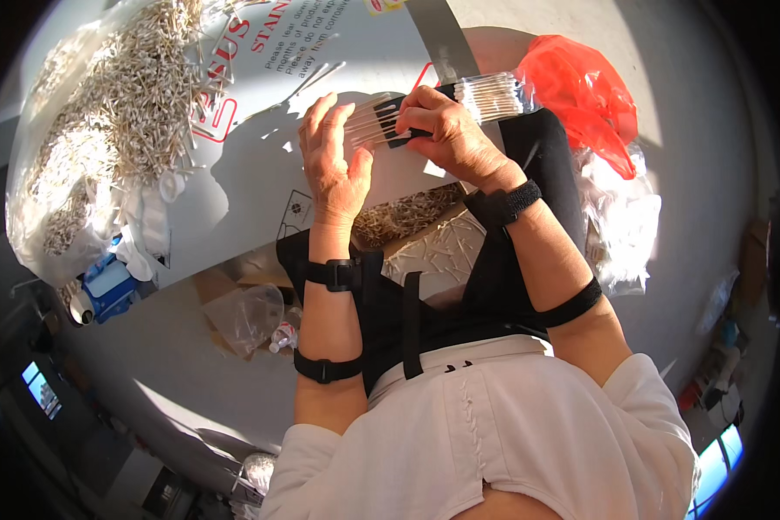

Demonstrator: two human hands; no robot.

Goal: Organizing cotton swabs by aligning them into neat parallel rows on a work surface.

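Observation:
A row of cotton swabs (366, 121) lies side by side on the grey-white table, partly over a black slotted strip (393, 120). At the left ends of this row is my left hand (334, 160), its fingers spread and its thumb apart. My right hand (451, 134) is closed, with thumb and forefinger pinching the black strip; its fingertips are partly hidden. Just beyond it, a clear pack of cotton swabs (491, 95) sits at the table's right edge. A few loose swabs (321, 76) lie above my left hand.
A big clear bag of loose cotton swabs (117, 121) spreads over the table's left side. Below the table edge, a box (416, 230) holds more swabs near my lap. Right of my leg are a red plastic bag (581, 91) and clear plastic bags (617, 217). A blue-white container (108, 289) stands lower left.

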